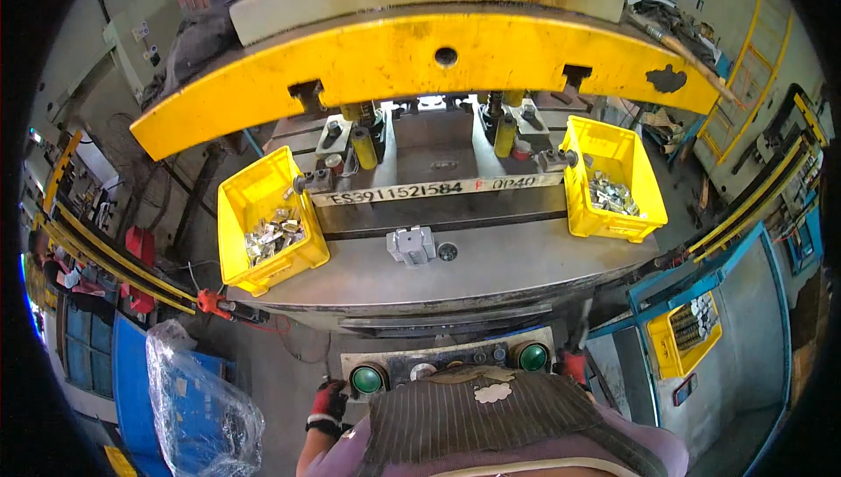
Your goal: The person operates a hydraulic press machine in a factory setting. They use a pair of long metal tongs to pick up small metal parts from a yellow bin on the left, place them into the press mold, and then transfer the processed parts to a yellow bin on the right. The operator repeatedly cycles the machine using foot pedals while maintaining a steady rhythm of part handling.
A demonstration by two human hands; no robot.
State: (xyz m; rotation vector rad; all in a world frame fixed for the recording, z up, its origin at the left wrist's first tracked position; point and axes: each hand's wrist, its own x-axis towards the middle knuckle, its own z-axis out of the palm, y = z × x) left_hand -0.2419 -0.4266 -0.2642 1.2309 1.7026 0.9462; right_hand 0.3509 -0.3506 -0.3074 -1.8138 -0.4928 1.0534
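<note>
Sitting just beside the left green button (367,380) of the control panel (457,358), low in the frame, the gloved left hand (328,400) has curled fingers; I cannot tell whether it grasps anything. The right hand (573,365), partly hidden, is near the right green button (532,356), its grip unclear. Mid-frame, a grey metal block (411,247) rests on the press table (499,275) between yellow bins (229,223).

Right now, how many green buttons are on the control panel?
2: the left green button beside the left hand, and the right green button near the right hand, at opposite ends of the control panel. Clothing covers part of the panel, so more may be hidden.
</note>
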